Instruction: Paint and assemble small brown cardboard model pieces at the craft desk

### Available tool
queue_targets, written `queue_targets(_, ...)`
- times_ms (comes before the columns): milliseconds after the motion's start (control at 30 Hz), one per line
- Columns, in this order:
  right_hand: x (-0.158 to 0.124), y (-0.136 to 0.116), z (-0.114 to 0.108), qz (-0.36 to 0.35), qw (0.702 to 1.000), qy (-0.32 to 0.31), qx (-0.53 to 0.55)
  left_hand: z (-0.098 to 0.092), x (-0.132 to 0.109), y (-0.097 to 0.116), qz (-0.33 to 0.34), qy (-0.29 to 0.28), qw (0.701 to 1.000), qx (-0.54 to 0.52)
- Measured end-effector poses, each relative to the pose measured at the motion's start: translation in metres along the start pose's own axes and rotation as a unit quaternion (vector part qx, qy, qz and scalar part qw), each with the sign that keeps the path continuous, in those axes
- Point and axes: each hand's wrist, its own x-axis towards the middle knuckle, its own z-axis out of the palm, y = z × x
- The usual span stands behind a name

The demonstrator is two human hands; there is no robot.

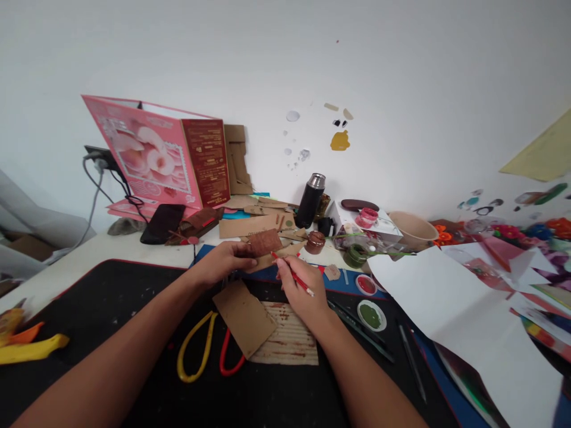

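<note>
My left hand (222, 263) grips the left end of a small brown-painted cardboard piece (266, 241) between thumb and fingers. In my right hand (304, 291) is a red pencil (303, 284), pinched in a writing grip, its tip close to the lower edge of the brown piece; contact cannot be made out. Below the hands, a plain cardboard piece (244, 321) overlaps a corrugated cardboard sheet (292, 345) with brown smears. Scissors with one yellow handle (181, 359) and one red handle (232, 373) lie partly under the plain piece.
A black thermos (310, 202) stands behind the hands, near a brown paint jar (315, 242) and a green jar (355, 255). Lids of red paint (366, 284) and green paint (371, 315) sit right. White paper (446, 303) spreads further right; a pink box (151, 154) stands left.
</note>
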Motion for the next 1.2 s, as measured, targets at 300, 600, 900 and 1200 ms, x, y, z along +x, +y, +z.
queue_targets(300,0.001,0.002,-0.002,0.010,1.000,0.014,-0.014,0.003,-0.003,0.010,0.005,0.009,1.000,-0.002)
queue_targets(600,0.001,0.001,-0.002,0.006,1.000,0.016,-0.017,0.004,-0.003,0.012,0.002,0.005,1.000,-0.030)
queue_targets(900,0.001,0.001,-0.002,0.001,1.000,0.012,-0.014,0.004,-0.002,0.011,0.001,0.001,0.999,-0.041)
queue_targets(1200,-0.001,0.003,0.002,-0.019,1.000,0.010,-0.002,0.001,-0.002,0.006,0.008,0.007,1.000,-0.003)
